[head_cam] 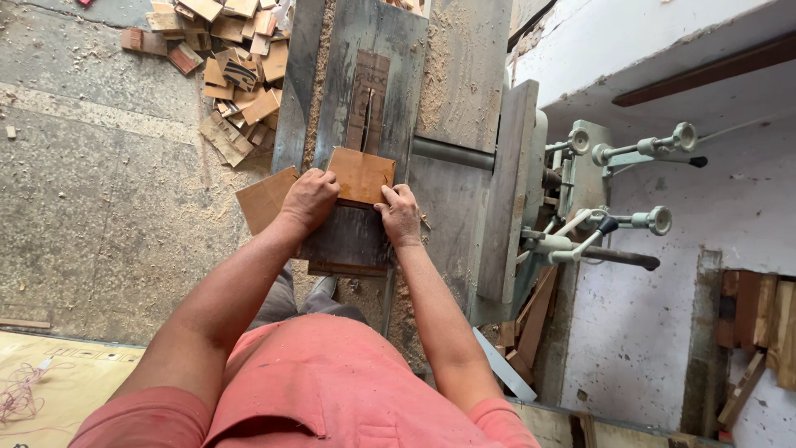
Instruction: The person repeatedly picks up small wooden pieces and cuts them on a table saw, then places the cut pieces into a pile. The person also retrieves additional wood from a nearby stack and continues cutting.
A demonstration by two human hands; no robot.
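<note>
**Two hands pressing a wooden piece at the saw slot**

We are looking down, starting at the far left, where offcuts (236,62) are lying heaped on the floor (91,191) beside the saw desk (452,83), as if dropped clear of the work. Next, our left hand (308,199) is resting flat, fingers spread and gripping nothing, partly on a loose board (264,197) overhanging the desk's left edge and partly on the near left corner of the wooden piece (361,174). That piece is sitting near the front edge of the desk, its far edge meeting the blade slot (367,112). Our right hand (400,214) is pressing its near right corner with curled fingers, likewise holding it down rather than clasping it; both hands are staying behind the slot, presumably for safety. Further right, lever handles (643,149) are jutting out.
</note>
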